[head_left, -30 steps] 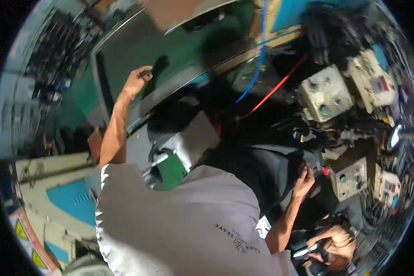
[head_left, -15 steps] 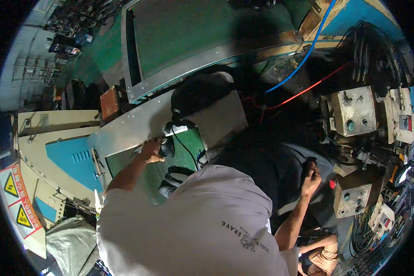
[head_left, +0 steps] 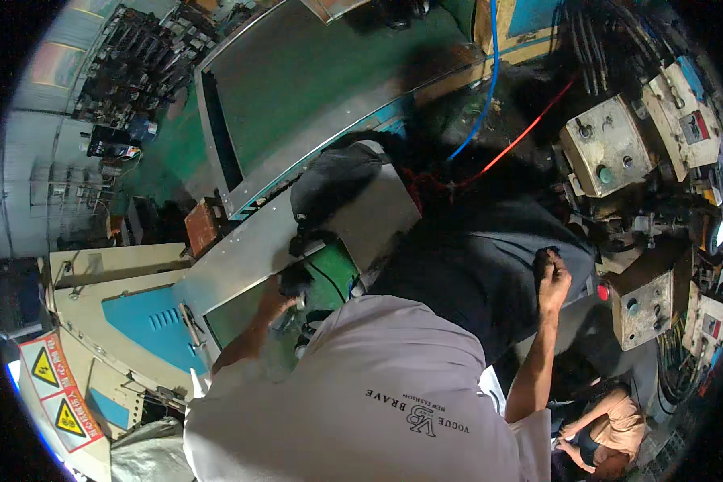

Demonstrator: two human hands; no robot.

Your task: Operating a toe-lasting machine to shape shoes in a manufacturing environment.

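Observation:
My left hand [head_left: 274, 300] is at the sheet-metal edge of a green-floored opening [head_left: 237, 317]. Its fingers are closed round a dark, rounded object [head_left: 296, 279] whose kind I cannot make out. A thin black cord [head_left: 327, 277] runs beside it, and small grey-white items lie partly hidden under my shirt's edge. Over the black cloth of my trousers [head_left: 490, 257], my right hand [head_left: 553, 283] is closed, fingers curled; a small dark patch shows at the fingertips, and whether it is held is unclear. A black cloth-like thing [head_left: 337, 181] lies on the metal ledge [head_left: 245, 241].
Worn control boxes [head_left: 606, 145] [head_left: 643, 309] with buttons stand at the right. Blue [head_left: 490, 88] and red [head_left: 522, 136] hoses cross above. A cream-and-blue machine cabinet [head_left: 145, 321] with warning signs is at left. Another person [head_left: 610, 430] sits low at the right.
The view has turned and shifted a little. My left hand has moved lower with the dark object and sits closer to my body. My right hand stays closed over the trousers.

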